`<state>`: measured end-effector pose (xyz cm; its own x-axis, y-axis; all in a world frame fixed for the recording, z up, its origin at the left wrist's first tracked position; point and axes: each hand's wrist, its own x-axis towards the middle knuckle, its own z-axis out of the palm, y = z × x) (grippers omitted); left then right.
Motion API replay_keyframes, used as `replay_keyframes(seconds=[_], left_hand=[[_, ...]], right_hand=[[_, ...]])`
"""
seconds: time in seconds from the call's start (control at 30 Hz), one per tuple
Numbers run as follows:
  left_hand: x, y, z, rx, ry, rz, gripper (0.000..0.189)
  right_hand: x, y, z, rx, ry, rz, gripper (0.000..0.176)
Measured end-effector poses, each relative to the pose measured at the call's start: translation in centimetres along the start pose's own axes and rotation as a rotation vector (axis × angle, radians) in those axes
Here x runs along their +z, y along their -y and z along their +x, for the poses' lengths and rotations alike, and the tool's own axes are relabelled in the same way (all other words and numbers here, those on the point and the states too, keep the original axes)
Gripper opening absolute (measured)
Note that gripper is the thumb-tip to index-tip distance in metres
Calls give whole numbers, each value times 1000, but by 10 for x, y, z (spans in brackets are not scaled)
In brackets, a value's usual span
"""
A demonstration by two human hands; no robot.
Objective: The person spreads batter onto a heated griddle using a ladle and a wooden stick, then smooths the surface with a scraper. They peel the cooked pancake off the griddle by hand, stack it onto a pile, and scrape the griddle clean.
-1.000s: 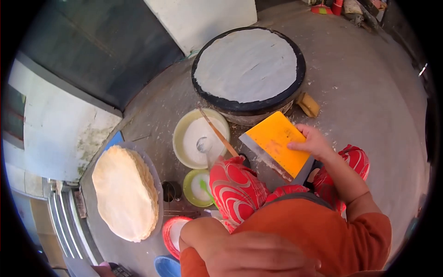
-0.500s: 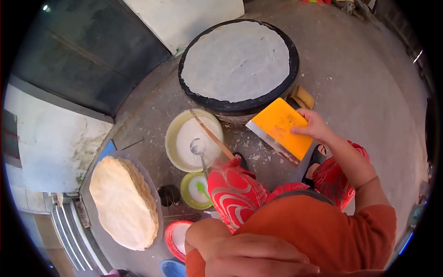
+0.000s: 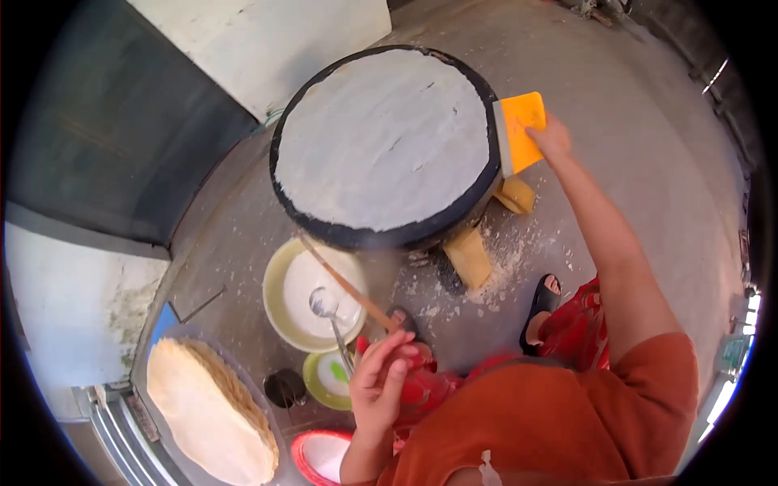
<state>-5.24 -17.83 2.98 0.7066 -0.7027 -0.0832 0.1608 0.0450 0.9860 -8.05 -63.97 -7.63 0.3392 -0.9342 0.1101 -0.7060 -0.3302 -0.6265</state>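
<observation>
My right hand [image 3: 553, 139] is closed around a yellow scraper [image 3: 527, 113], holding it upright. The scraper's pale straight edge lies right at the right rim of a large round black griddle [image 3: 348, 235]. A thin whitish sheet of batter [image 3: 389, 138], with a few small slits, covers most of the griddle. My left hand [image 3: 381, 381] is raised in front of my left leg, holding nothing, its thumb apart from the bent fingers. Beyond it a wooden stick [image 3: 348, 283] and a metal ladle [image 3: 322, 303] rest across a cream basin [image 3: 272, 292] of white batter.
A smaller green bowl [image 3: 312, 385] of white liquid holds a bright green utensil. Nearby are a dark cup [image 3: 284, 389] and a red basin [image 3: 298, 462]. A thick stack of flatbreads [image 3: 203, 413] lies at lower left. Yellowish blocks [image 3: 468, 257] and crumbs lie below the griddle.
My right hand has carried the scraper up and away to the griddle's right rim, turning it upright. My left hand has risen from my lap and opened out. The view has shifted.
</observation>
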Motion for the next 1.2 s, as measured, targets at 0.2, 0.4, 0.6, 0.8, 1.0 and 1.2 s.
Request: replay_keyframes(seconds=[0.2, 0.4, 0.6, 0.8, 1.0, 1.2], left_hand=[[-19, 33, 26, -248, -185, -36, 27], [-20, 13, 62, -314, -175, 82, 31], [-25, 11, 101, -291, -143, 180, 29], [-34, 11, 125, -263, -146, 189, 33], [-45, 28, 127, -207, -154, 287, 33], [-48, 25, 125, -223, -173, 277, 33]], right_hand=[[31, 56, 91, 117, -19, -282, 60], [78, 91, 175, 76, 20, -382, 62], [133, 130, 230, -246, -28, -549, 57], [193, 178, 292, -395, -49, -510, 48], [287, 276, 280, -798, 66, -370, 55], [374, 393, 178, -1264, 263, -54, 52]])
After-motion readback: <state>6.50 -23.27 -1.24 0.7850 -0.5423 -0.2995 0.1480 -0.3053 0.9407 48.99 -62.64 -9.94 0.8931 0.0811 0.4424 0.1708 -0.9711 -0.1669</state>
